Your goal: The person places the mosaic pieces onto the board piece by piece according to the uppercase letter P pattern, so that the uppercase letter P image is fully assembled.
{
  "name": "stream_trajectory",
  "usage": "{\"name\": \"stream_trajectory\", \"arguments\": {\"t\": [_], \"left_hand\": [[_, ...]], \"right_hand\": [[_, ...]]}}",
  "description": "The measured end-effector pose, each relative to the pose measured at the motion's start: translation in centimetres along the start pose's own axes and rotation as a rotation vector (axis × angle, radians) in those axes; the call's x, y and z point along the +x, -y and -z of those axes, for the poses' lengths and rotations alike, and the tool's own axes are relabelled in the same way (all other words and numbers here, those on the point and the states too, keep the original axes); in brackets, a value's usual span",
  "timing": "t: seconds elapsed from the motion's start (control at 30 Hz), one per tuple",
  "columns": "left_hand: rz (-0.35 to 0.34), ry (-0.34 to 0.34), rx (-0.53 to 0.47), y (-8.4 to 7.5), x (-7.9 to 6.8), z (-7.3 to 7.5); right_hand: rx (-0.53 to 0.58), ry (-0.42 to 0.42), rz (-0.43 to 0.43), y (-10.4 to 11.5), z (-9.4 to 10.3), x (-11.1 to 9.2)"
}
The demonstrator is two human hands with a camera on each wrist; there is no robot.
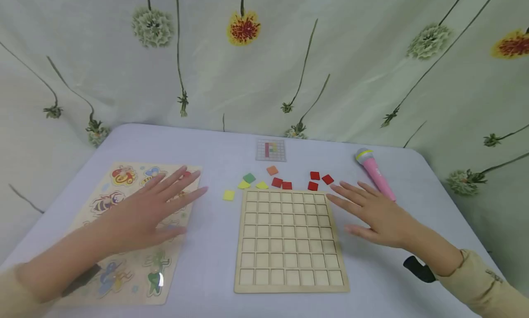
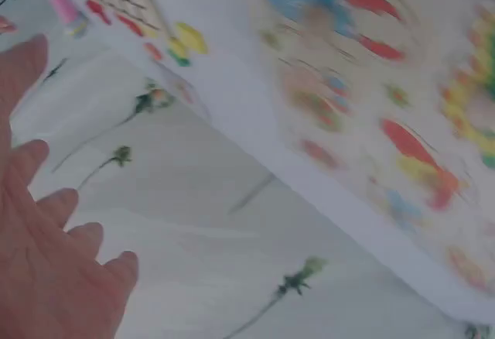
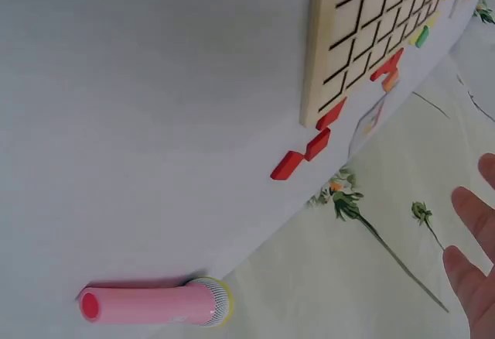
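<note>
My left hand [image 1: 153,212] is spread with straight fingers above a board of insect pictures [image 1: 136,290]; it holds nothing. On the other side, my right hand [image 1: 374,212] is also spread and empty, just right of a wooden grid board [image 1: 291,288]. The grid's square cells hold no tiles. Along its far edge lie loose square tiles: several red tiles [image 1: 312,186], an orange tile [image 1: 272,170], a green tile [image 1: 249,177] and three yellow tiles [image 1: 228,195]. In the left wrist view the insect board [image 2: 363,83] is blurred.
Behind the tiles lies a small card [image 1: 270,150] printed with a grid and coloured squares. A pink toy microphone [image 1: 379,175] rests beyond my right hand. A flower-print cloth [image 1: 264,79] hangs behind the white table [image 1: 215,263].
</note>
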State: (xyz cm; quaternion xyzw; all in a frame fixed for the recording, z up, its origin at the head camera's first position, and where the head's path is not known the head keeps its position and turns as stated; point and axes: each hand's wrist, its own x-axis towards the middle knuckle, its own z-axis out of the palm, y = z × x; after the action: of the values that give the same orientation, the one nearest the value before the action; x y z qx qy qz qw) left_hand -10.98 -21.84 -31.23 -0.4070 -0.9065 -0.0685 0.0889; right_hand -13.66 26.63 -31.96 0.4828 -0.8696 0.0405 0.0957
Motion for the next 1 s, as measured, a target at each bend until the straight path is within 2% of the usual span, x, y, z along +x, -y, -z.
{"name": "stream_trajectory", "arguments": {"t": [0.17,0.3,0.43,0.53,0.63,0.7,0.83,0.9,1.0], "left_hand": [[0.197,-0.039,-0.249,-3.5,1.8,-0.1],[0.274,-0.087,-0.433,-6.1,2.8,-1.5],[0.287,-0.119,-0.584,-8.1,3.5,-3.6],[0.27,-0.104,-0.672,-9.4,3.7,-4.9],[0.237,-0.067,-0.764,-10.1,4.0,-6.2],[0.216,-0.044,-0.827,-10.2,4.2,-7.2],[0.218,-0.041,-0.915,-10.0,4.5,-9.4],[0.234,-0.049,-0.925,-10.1,4.5,-10.3],[0.242,-0.031,-0.91,-10.4,4.4,-11.4]], "right_hand": [[0.001,-0.102,-0.104,-0.9,0.3,2.2],[0.102,-0.128,-0.229,-1.4,0.2,4.7],[0.299,-0.13,-0.347,-2.0,-0.3,6.7],[0.489,-0.159,-0.425,-2.9,-1.2,7.4],[0.711,-0.245,-0.501,-4.2,-2.7,7.5],[0.826,-0.326,-0.585,-5.0,-3.8,7.5],[0.887,-0.465,-0.807,-6.1,-6.2,7.2],[0.865,-0.479,-0.912,-6.3,-7.3,6.9],[0.862,-0.457,-0.982,-6.4,-8.6,6.3]]}}
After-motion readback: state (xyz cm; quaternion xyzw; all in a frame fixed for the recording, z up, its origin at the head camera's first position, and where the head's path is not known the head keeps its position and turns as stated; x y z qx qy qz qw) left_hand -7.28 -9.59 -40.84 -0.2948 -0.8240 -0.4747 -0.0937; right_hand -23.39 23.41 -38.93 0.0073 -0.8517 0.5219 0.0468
